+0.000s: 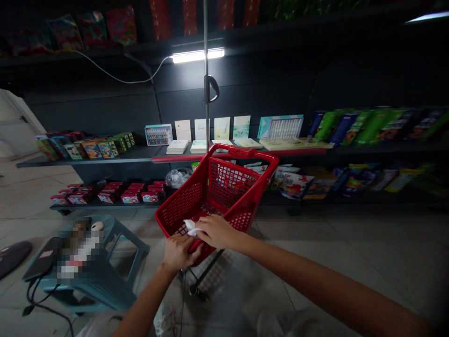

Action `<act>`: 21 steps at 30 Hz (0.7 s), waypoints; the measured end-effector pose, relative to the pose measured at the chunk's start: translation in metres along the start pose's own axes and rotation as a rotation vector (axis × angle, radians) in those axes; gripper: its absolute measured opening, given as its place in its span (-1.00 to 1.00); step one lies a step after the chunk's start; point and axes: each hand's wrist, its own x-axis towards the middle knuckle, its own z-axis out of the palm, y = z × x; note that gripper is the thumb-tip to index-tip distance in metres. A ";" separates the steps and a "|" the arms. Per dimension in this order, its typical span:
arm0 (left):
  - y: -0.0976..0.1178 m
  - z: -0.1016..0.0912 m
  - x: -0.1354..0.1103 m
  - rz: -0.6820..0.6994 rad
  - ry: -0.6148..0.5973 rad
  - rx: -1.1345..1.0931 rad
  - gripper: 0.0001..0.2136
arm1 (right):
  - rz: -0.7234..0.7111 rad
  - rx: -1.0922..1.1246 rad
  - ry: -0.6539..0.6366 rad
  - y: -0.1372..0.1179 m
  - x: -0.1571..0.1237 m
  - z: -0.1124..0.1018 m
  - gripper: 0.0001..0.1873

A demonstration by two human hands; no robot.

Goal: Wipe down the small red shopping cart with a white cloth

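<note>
A red plastic shopping cart [182, 201] with perforated basket walls stands in front of me, its handle on the far side by the shelf. My left hand [178, 252] is closed over the near rim of the basket. Just right of it, my right hand [214, 230] has its fingers closed on a crumpled white cloth or tissue [190, 226] at that same rim. Part of the white piece sticks out past the fingers; the rest is hidden beneath them. I see no goods inside the basket.
Behind the cart run dark shelves with a red-edged board [168, 159], booklets [177, 146], small boxes [105, 149] and snack bags [296, 183]. A metal pole [206, 28] rises behind the cart. At left stands a blue-grey stool [100, 283] with cables and blurred items.
</note>
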 end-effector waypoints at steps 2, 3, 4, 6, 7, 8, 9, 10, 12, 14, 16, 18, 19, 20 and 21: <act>-0.007 -0.002 -0.001 0.024 0.016 -0.006 -0.69 | -0.128 -0.009 0.020 0.009 -0.001 -0.004 -0.66; -0.011 -0.002 -0.002 0.035 0.027 -0.008 -0.68 | -0.168 -0.025 0.023 0.018 -0.004 -0.007 -0.66; -0.015 -0.002 -0.002 0.045 0.037 -0.010 -0.67 | -0.179 -0.049 0.023 0.030 -0.007 -0.012 -0.65; -0.023 -0.002 -0.004 0.056 0.056 -0.009 -0.65 | -0.113 -0.111 0.026 0.059 -0.018 -0.022 -0.65; -0.028 -0.002 -0.005 0.059 0.063 -0.006 -0.64 | -0.053 -0.140 0.029 0.075 -0.025 -0.028 -0.65; -0.033 -0.002 -0.006 0.062 0.066 -0.004 -0.64 | 0.003 -0.168 0.038 0.091 -0.032 -0.034 -0.63; -0.037 -0.002 -0.007 0.066 0.067 -0.001 -0.63 | 0.049 -0.194 0.055 0.107 -0.040 -0.040 -0.60; -0.041 -0.003 -0.008 0.070 0.068 0.001 -0.64 | 0.077 -0.212 0.071 0.122 -0.047 -0.046 -0.58; -0.048 -0.004 -0.009 0.068 0.074 0.002 -0.65 | 0.106 -0.251 0.108 0.147 -0.058 -0.056 -0.55; -0.053 -0.006 -0.010 0.049 0.090 0.004 -0.65 | 0.138 -0.300 0.154 0.165 -0.066 -0.062 -0.56; -0.057 -0.006 -0.010 0.029 0.106 0.011 -0.65 | 0.191 -0.345 0.213 0.175 -0.071 -0.064 -0.56; -0.061 -0.006 -0.011 0.018 0.109 0.021 -0.63 | 0.244 -0.353 0.274 0.177 -0.073 -0.063 -0.55; -0.064 -0.005 -0.012 0.009 0.104 0.023 -0.63 | 0.263 -0.345 0.308 0.176 -0.074 -0.062 -0.55; -0.067 -0.004 -0.013 -0.005 0.099 0.021 -0.64 | 0.280 -0.334 0.343 0.173 -0.074 -0.060 -0.55; -0.071 -0.003 -0.015 -0.026 0.099 0.016 -0.65 | 0.292 -0.321 0.376 0.170 -0.074 -0.058 -0.55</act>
